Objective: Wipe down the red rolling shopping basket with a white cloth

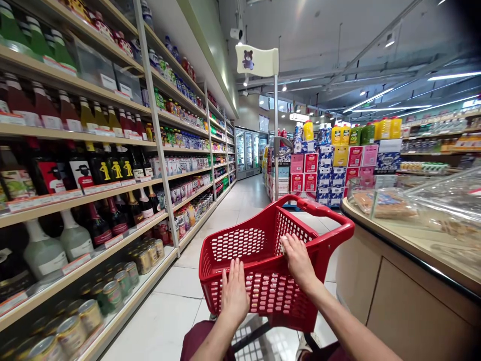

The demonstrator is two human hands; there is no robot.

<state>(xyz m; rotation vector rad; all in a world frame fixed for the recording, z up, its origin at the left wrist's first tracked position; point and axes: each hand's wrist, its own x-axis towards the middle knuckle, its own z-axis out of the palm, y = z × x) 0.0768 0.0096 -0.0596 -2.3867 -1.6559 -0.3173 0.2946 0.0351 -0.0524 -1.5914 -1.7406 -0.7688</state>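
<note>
A small red plastic shopping cart (263, 296) with perforated basket walls stands right in front of me. My left hand (236, 293) lies against the near side of the basket, its fingers stretched out and reaching up over the rim. Higher up and to the right, my right hand (298, 258) rests over the same rim with its fingers extended towards the inside. Its thumb is partly hidden. Nothing shows in the visible part of the basket. The cart's handle (340, 228) rises at the right, with neither hand on it.
Shelves (124, 193) of bottles and cans run along the left. A pole with a bear flag (257, 60) stands just beyond the cart. Stacked drink cartons (310, 168) are ahead. A curved counter (391, 281) with packaged food borders the right. White floor tiles (176, 291) lead to glass-door fridges (246, 150).
</note>
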